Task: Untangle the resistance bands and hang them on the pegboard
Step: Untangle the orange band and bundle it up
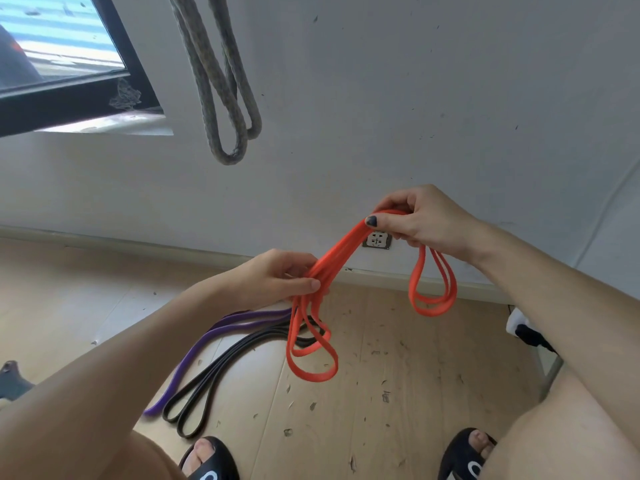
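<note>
An orange resistance band (pixel 343 249), folded into several strands, stretches between both hands in front of the white wall. My left hand (pixel 277 277) grips the bundle low, with loops hanging below it. My right hand (pixel 420 218) pinches the upper end, and two loops dangle beneath it. On the wooden floor lie a purple band (pixel 207 336) and a black band (pixel 221 367), side by side and running under the orange loops. No pegboard is in view.
A grey braided rope (pixel 225 98) hangs in loops on the wall above. A dark-framed window (pixel 69 95) is at upper left. A wall socket (pixel 377 240) sits behind the band. My feet in black sandals (pixel 467 455) stand at the bottom. The floor is littered with small debris.
</note>
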A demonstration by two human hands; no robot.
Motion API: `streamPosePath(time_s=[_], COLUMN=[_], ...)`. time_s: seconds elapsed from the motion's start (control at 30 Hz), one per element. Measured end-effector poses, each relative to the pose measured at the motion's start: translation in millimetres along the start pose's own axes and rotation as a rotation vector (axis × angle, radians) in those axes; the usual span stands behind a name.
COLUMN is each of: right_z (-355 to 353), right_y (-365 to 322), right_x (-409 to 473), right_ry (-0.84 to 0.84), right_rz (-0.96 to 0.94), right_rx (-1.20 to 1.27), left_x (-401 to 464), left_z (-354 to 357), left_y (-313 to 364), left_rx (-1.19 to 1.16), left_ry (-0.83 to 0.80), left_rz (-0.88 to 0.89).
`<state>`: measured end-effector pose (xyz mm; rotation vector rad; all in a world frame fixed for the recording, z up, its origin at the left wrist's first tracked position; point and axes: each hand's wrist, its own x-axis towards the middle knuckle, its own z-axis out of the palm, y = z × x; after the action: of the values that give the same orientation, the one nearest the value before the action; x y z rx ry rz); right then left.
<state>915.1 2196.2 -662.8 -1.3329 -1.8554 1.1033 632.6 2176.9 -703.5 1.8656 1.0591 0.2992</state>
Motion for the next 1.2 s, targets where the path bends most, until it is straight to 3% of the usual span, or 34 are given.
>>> streamPosePath(time_s=[0.37,0.63,0.8,1.0,1.2], right_z=[12,6,5,8,8], right_y=[-28,-29,-30,-33,-34], right_x=[-8,-11,-11,-10,-12], right_ry=[-0.068,-0.058,-0.035,-0.017,-0.021], right_rz=[-0.082,-0.09,-0.109,-0.144,-0.153], right_rx=[0.058,0.083,0.111,0.144,0.162], left_x=[15,17,14,12,12], left_z=[12,12,17,22,23], left_y=[-7,-3,2,11,10], left_rx=[0.397,0.516,0.468,0.22,0.199], left_ry=[0.101,0.123,0.186,0.094,0.085], left_rz=[0.158,0.281,0.322,0.076,0.12])
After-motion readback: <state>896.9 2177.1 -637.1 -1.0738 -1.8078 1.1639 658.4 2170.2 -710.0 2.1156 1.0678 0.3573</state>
